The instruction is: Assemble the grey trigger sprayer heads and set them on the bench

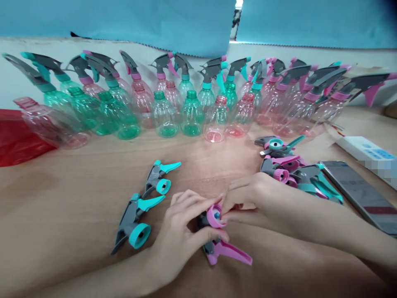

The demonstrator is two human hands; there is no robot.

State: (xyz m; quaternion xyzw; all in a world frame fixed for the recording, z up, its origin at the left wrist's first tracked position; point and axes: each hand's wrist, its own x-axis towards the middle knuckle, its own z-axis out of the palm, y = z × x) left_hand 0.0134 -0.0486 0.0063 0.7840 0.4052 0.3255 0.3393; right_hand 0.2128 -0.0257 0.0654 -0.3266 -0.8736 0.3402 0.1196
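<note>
My left hand [182,231] is closed round a grey and pink spray trigger head [231,252], its pink collar facing up. At that collar, the fingertips of my right hand [245,198] are pinched together over the opening. A small bluish-white piece shows inside the collar; whether my right fingers grip it or only press on it is hard to see. Left of my left hand lie two grey and teal trigger heads [132,225]. Beyond my right forearm sits a pile of pink and teal trigger heads [282,171].
Along the wall stand several green and pink bottles, some open-necked like one green bottle [191,116], others with trigger heads fitted. A red plastic bag [21,140] is at the left. At the right lie a phone [356,192] and a white box [366,151].
</note>
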